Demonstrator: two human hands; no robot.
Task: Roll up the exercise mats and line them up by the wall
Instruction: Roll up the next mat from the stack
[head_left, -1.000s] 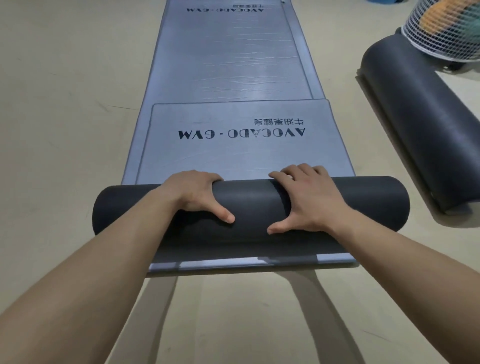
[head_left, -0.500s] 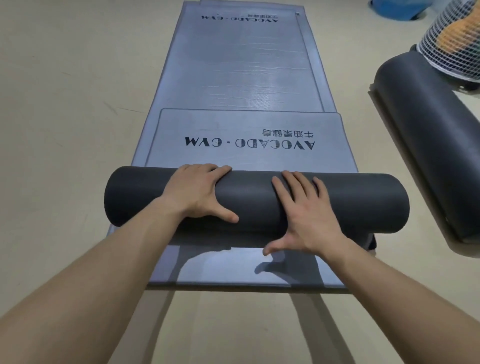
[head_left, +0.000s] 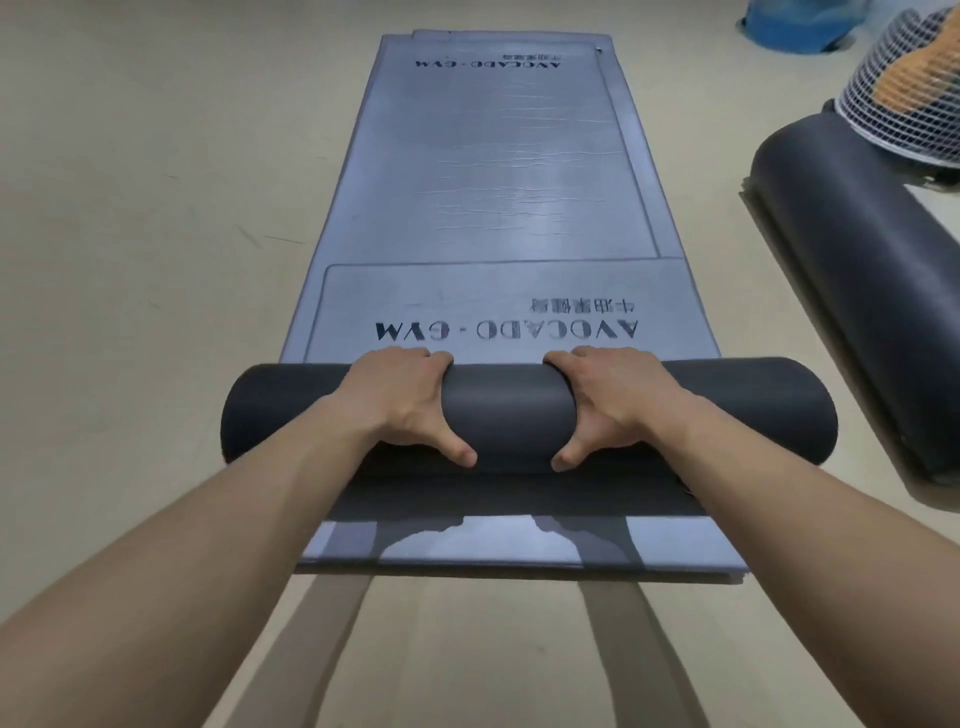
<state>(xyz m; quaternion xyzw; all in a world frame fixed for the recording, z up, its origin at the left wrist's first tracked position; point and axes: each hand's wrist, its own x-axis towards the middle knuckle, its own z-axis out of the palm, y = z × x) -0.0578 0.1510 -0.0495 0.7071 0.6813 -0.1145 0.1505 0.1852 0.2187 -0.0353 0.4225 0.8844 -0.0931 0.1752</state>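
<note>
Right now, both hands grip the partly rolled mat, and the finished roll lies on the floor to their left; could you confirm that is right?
Not quite: the head view shows the finished roll on the floor to their right. The left hand and right hand do grip the partly rolled mat.

We note the roll (head_left: 509, 410) lying crosswise on a stack of flat mats (head_left: 493, 156) that runs away from us along the floor (head_left: 130, 260). Left hand (head_left: 400, 400) sits left of the roll's middle, right hand (head_left: 618, 400) right of it, with fingers over the far side and thumbs on the near side. The unrolled stretch lies beyond the roll, and a strip of lower mat lies before it. Apart to the right, a finished rolled mat (head_left: 857, 291) lies lengthwise on the floor, with a fan (head_left: 904, 104) at its far end.
</note>
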